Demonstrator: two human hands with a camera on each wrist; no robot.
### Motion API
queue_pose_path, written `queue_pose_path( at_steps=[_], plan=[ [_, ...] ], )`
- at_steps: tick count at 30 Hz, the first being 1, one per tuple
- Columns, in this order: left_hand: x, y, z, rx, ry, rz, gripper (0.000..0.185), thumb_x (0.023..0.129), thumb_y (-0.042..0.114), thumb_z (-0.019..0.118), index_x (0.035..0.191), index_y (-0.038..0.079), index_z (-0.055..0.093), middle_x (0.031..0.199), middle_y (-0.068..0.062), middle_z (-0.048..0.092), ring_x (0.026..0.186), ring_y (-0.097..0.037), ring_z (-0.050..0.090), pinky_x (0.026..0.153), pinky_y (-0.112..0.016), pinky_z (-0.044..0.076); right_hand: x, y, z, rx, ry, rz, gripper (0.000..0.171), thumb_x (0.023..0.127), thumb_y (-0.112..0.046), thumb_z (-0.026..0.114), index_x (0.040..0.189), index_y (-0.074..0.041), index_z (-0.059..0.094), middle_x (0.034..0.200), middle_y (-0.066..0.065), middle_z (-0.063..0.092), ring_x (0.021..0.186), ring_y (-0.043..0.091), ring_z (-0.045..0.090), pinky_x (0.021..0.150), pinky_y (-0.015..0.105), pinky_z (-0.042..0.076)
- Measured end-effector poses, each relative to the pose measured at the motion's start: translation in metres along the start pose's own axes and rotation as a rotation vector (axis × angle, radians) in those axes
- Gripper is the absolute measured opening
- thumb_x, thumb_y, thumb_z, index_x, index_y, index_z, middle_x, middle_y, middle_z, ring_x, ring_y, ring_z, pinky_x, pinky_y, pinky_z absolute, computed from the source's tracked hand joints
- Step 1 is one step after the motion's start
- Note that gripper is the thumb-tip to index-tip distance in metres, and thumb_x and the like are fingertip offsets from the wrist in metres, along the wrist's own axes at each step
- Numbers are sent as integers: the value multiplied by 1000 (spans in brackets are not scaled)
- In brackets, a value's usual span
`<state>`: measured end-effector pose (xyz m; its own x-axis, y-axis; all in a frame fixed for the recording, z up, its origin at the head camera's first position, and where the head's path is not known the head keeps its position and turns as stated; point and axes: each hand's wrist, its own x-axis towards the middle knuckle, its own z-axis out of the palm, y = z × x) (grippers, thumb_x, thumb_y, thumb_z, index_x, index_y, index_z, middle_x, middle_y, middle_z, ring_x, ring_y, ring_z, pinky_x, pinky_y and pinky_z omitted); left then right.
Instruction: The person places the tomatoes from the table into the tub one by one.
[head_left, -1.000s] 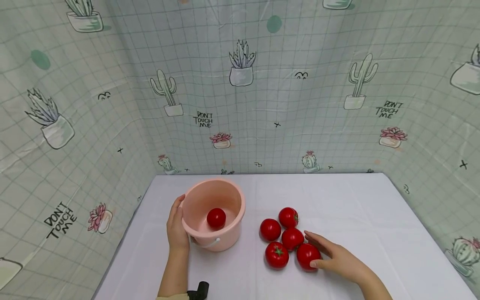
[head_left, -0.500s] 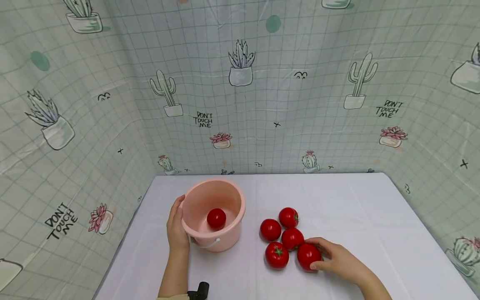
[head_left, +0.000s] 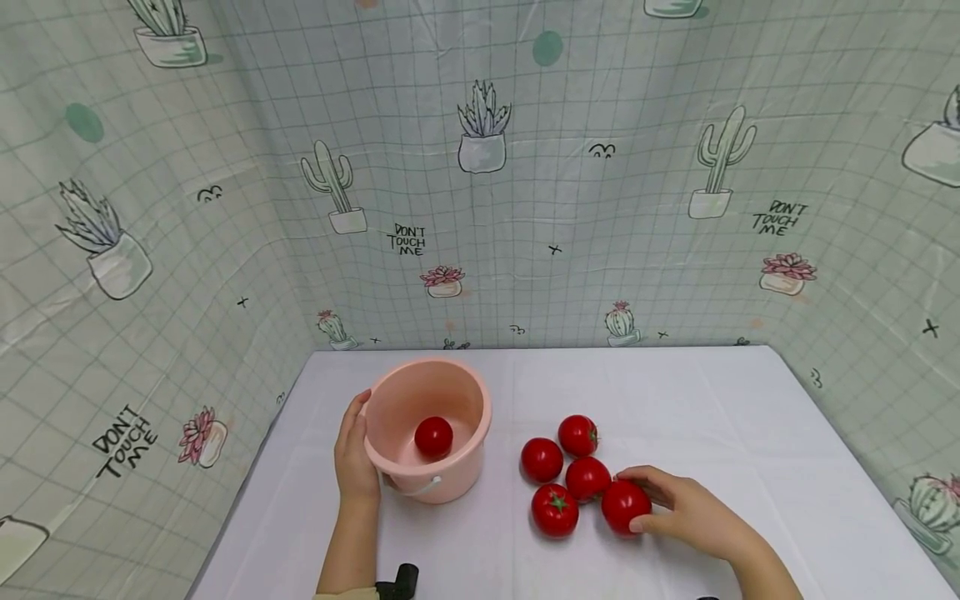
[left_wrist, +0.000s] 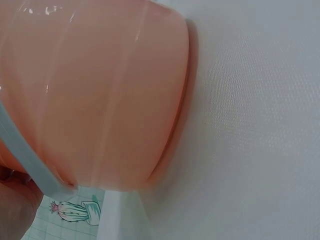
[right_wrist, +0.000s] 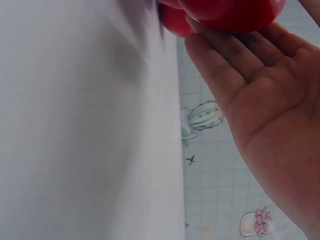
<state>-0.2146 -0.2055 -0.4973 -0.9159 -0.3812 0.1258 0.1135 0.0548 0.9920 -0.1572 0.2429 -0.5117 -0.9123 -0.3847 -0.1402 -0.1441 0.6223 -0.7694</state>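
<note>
A pink bucket [head_left: 459, 479] with a white handle stands on the left of the table, one red tomato [head_left: 433, 437] inside it. My left hand [head_left: 357, 462] grips the bucket's left side near the rim; the left wrist view shows part of that hand [left_wrist: 17, 207] beside the handle. With thumb and fingers my right hand [head_left: 686, 508] holds a tomato [head_left: 626, 507] at the right of a small group. In the right wrist view, the held tomato [right_wrist: 232, 12] lies against the fingers. Whether its underside touches the table is hard to tell.
Several more tomatoes sit close together left of the held one: one at the back [head_left: 578, 436], one at the left [head_left: 542, 460], one in the middle [head_left: 588, 479] and one in front [head_left: 555, 510]. A cactus-print cloth [head_left: 555, 208] hangs behind the white table [head_left: 712, 408].
My right hand has closed its fingers round the rightmost tomato and shifted it slightly right and away from me. The left hand and the bucket have stayed put.
</note>
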Motion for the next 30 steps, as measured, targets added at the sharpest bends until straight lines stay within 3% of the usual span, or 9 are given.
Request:
queue_pose_path(
  at_steps=[7,15,19,24,30],
  plan=[
    [-1,0,-3,2,1,-3,41,106,39,31,139,33,54,146,11,52,137,-7,41,102,-15,41,7,-16,-17,-5,10,-54,56,82,-47,76,132,-29,57,132,-2,64,127,32,57,95,24,53],
    [-1,2,-1,-1,0,-8,41,106,41,34,140,33,53,147,12,51,138,-9,41,99,-14,44,29,-37,-40,-7,7,-121,56,83,-42,76,133,-26,56,129,-1,65,127,32,58,97,45,54],
    [-1,2,0,-8,-1,-9,41,106,40,34,141,32,53,147,12,51,139,-9,41,99,-12,43,40,-51,-52,-11,2,-153,56,84,-40,76,134,-25,56,130,0,65,127,29,58,97,38,55],
    [-1,3,1,-1,-1,-15,40,106,40,33,140,35,53,146,14,52,138,-7,42,102,-16,43,58,-67,-67,37,-31,-239,55,85,-34,77,134,-25,55,130,-2,65,122,7,59,96,20,50],
    [1,0,-1,-21,-10,-17,40,106,37,31,140,34,53,145,13,53,137,-7,43,107,-23,43,85,-94,-82,95,-101,-334,53,86,-26,77,134,-25,55,129,-2,65,121,3,59,101,18,47]
  ],
)
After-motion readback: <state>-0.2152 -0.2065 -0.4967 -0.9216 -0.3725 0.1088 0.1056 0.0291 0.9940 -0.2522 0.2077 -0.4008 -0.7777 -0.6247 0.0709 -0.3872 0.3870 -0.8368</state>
